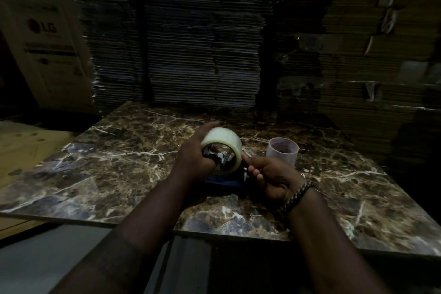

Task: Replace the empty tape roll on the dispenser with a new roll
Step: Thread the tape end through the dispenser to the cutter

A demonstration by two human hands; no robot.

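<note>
**Hands at the dispenser.** Both forearms reached forward over the marbled worktop point(119, 162) and met just left of the empty core point(282, 150).

- **Left grip** point(193, 157): it was curled round the new tape roll point(223, 141), with the fingers over the far side and the thumb at the near rim. It held the roll tilted, the open bore facing the camera.
- **Right grip** point(269, 178): the wrist wore a beaded bracelet point(298, 194). This grip was clenched on the dispenser point(224, 183), forefinger and thumb reaching to the roll's right edge. The fingers hid which part it held.

**Count:** one new roll, one empty core, one dispenser.

**Positions:**
- The new roll was held above the worktop, just left of the core and apart from it.
- The dispenser's blue body showed beneath the roll, left of the core and nearer the camera.
- Shiny metal parts of the dispenser showed inside the roll's bore.
- The core stood upright on the worktop, open end up.
- Behind the core rose stacks of flattened cardboard point(202, 43).
- Far left of the core stood a carton printed LG point(47, 38).
</note>
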